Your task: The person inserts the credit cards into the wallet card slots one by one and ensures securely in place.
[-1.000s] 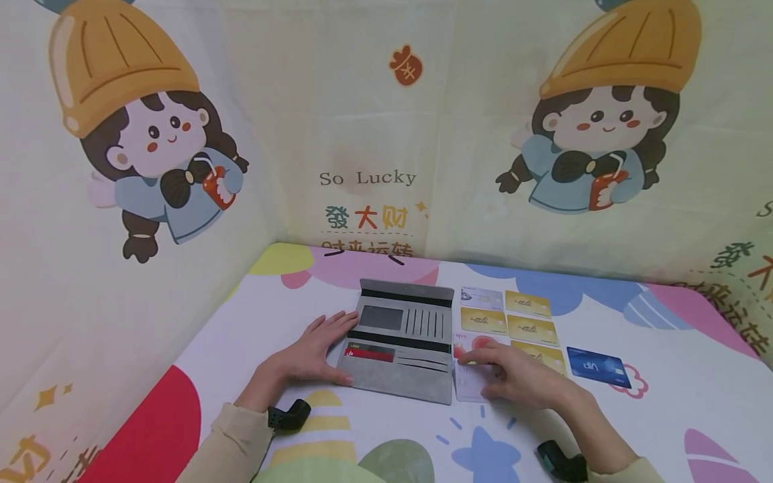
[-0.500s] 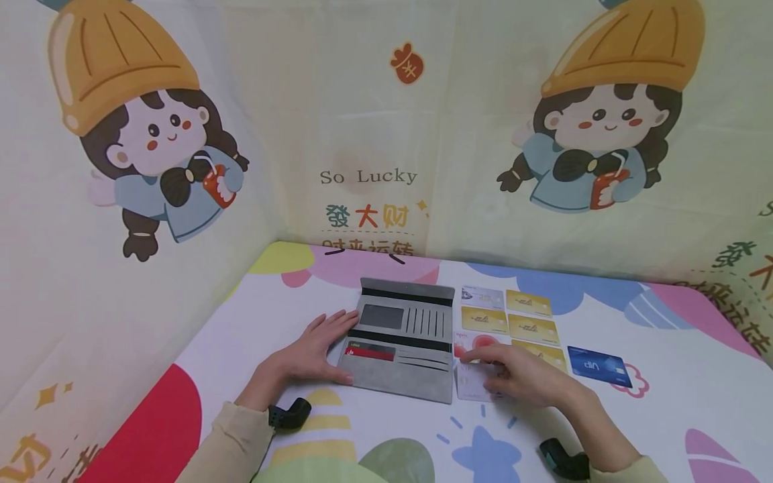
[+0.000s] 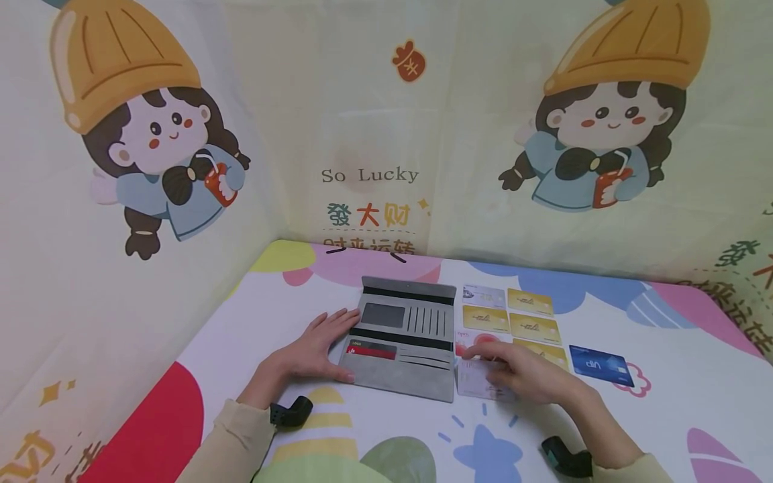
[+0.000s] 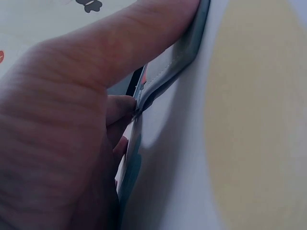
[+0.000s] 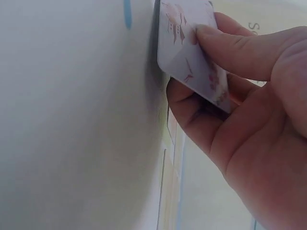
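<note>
An unfolded grey card wallet (image 3: 398, 386) lies on the table, with a dark red-striped card (image 3: 371, 351) in one of its lower slots. My left hand (image 3: 311, 349) rests along the wallet's left edge, fingers spread and thumb at the near corner. Beside the wallet's right edge, my right hand (image 3: 528, 372) pinches a pale card with pinkish print (image 3: 474, 379). In the right wrist view that card (image 5: 189, 45) is tilted up from the table, thumb on its printed face and fingers behind. Part of a card with red circles (image 3: 483, 337) shows just beyond the right fingers.
Several gold cards (image 3: 485, 318) and a silvery-lilac card (image 3: 483, 295) lie in two columns right of the wallet. A blue VIP card (image 3: 600, 365) lies farther right. A patterned cloth wall (image 3: 290, 134) rises behind the table (image 3: 652, 429).
The pale card under my right hand has lifted slightly, with the right thumb drawn in over it. My left hand and the wallet have stayed in place.
</note>
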The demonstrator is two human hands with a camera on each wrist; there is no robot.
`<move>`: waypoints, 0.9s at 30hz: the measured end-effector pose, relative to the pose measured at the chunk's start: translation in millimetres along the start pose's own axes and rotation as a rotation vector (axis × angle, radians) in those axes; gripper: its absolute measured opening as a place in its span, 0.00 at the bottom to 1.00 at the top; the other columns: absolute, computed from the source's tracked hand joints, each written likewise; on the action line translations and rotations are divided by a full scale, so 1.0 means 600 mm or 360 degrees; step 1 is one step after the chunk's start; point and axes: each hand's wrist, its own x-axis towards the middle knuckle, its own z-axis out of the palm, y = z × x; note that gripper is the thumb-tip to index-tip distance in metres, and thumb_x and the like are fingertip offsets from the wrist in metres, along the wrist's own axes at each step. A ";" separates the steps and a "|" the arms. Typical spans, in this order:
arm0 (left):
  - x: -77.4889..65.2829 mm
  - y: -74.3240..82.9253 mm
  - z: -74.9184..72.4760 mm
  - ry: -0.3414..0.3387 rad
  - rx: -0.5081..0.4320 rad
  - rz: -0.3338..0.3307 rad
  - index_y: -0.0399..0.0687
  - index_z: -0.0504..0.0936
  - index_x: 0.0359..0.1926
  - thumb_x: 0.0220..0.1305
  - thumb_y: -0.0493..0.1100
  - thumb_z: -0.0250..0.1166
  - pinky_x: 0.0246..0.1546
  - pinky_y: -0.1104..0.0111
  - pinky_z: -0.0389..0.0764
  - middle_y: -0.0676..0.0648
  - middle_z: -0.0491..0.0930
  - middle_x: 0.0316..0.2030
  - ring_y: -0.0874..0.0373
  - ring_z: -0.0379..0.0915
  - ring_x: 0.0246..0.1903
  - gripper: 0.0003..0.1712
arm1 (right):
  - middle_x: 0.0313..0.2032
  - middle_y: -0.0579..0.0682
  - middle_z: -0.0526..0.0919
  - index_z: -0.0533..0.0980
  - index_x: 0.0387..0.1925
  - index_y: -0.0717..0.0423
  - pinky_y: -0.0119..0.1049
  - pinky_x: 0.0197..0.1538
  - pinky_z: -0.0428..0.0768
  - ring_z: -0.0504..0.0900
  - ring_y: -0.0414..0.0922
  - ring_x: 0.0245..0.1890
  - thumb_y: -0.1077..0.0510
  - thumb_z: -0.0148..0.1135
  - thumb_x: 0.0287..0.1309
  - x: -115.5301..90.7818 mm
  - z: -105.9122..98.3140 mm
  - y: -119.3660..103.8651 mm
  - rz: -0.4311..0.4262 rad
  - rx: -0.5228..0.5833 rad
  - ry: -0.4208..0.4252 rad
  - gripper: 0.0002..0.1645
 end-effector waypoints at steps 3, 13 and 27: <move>-0.001 0.000 0.000 0.0001 0.0001 -0.0004 0.49 0.52 0.72 0.42 0.73 0.63 0.66 0.50 0.37 0.50 0.49 0.71 0.51 0.37 0.70 0.61 | 0.54 0.40 0.73 0.73 0.53 0.36 0.46 0.52 0.73 0.72 0.45 0.46 0.65 0.59 0.58 0.002 -0.001 0.002 -0.0021 0.0058 0.0014 0.25; 0.000 0.001 -0.002 -0.0001 0.0007 -0.0016 0.49 0.52 0.72 0.42 0.73 0.63 0.66 0.51 0.37 0.50 0.49 0.71 0.51 0.37 0.70 0.61 | 0.51 0.44 0.75 0.73 0.52 0.38 0.53 0.52 0.72 0.73 0.47 0.44 0.67 0.60 0.56 0.002 -0.001 0.002 -0.0006 0.0123 0.0032 0.26; 0.000 -0.001 0.000 -0.0008 0.0013 -0.0016 0.49 0.52 0.72 0.42 0.74 0.63 0.66 0.51 0.37 0.51 0.48 0.71 0.51 0.36 0.70 0.61 | 0.46 0.43 0.76 0.73 0.53 0.39 0.48 0.48 0.73 0.73 0.45 0.41 0.67 0.59 0.56 0.010 -0.002 0.004 -0.0006 0.0072 0.0082 0.26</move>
